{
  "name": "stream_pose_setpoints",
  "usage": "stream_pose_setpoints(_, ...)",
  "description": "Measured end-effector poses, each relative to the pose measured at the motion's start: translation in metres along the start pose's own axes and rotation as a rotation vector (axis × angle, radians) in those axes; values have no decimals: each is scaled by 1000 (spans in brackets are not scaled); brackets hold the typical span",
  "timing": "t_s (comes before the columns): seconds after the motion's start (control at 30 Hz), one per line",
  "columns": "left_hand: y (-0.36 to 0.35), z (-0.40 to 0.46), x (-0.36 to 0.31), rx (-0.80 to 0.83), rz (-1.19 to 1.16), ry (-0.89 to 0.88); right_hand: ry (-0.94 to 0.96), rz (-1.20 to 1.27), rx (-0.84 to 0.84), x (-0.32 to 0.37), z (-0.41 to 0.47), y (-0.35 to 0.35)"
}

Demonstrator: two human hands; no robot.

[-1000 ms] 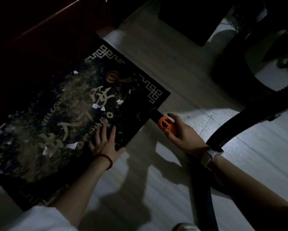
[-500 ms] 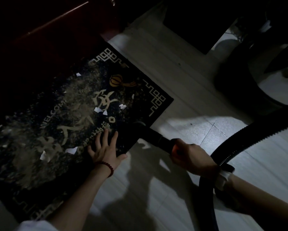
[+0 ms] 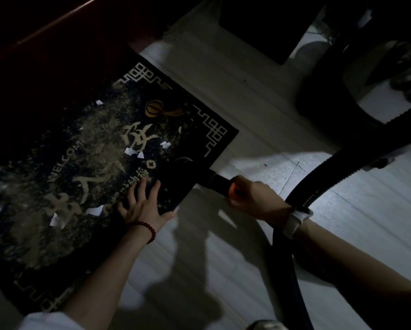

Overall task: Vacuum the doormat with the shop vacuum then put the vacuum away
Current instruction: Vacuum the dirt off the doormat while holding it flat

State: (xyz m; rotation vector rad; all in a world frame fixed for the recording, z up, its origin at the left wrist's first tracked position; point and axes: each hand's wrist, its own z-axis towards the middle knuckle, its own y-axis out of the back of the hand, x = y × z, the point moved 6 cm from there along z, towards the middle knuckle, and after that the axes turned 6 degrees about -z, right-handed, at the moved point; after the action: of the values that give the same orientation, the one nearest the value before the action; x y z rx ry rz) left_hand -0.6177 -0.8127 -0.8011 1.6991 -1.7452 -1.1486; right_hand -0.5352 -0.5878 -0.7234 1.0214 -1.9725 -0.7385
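Note:
A dark doormat [image 3: 64, 236] with pale lettering lies at the left, strewn with dust and several white paper scraps [image 3: 130, 151]. My left hand [image 3: 142, 204] presses flat on its near right edge, fingers spread. My right hand [image 3: 254, 198] grips the vacuum's black nozzle [image 3: 199, 175] at its orange collar. The nozzle's mouth rests on the mat's right side, just beyond my left hand. The ribbed black hose [image 3: 342, 167] loops from my wrist up to the right.
Pale tiled floor [image 3: 259, 91] surrounds the mat. A dark wooden door or threshold [image 3: 56, 32] runs along the top left. A dark bulky shape, maybe the vacuum body [image 3: 330, 91], stands at the upper right. More hose [image 3: 292, 282] curves beneath my right arm.
My right hand has pushed the nozzle from off the mat's edge onto the mat's right side. My left hand has stayed pressed on the mat.

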Motion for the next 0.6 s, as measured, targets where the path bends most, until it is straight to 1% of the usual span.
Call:
stream_pose_setpoints(0.13,4,1,0,30,59,-10,102,-364,-143,28,15,6)
stream_pose_setpoints(0.2,6,2,-1,30,73,-9,146,-456,-171,44,21,0)
stream_pose_setpoints(0.3,4,0,-2,40,76,-4,171,-528,-198,58,23,-6)
stream_pose_setpoints(0.4,0,-1,0,31,63,-22,154,-468,-213,51,29,11)
stream_pose_setpoints(0.5,2,-1,5,19,43,-46,-18,-282,-249,23,54,45)
stream_pose_setpoints(0.53,3,0,6,13,33,-52,-47,-215,-227,18,60,46)
stream_pose_setpoints(0.6,5,-1,11,-7,8,-55,-11,-155,-138,20,58,25)
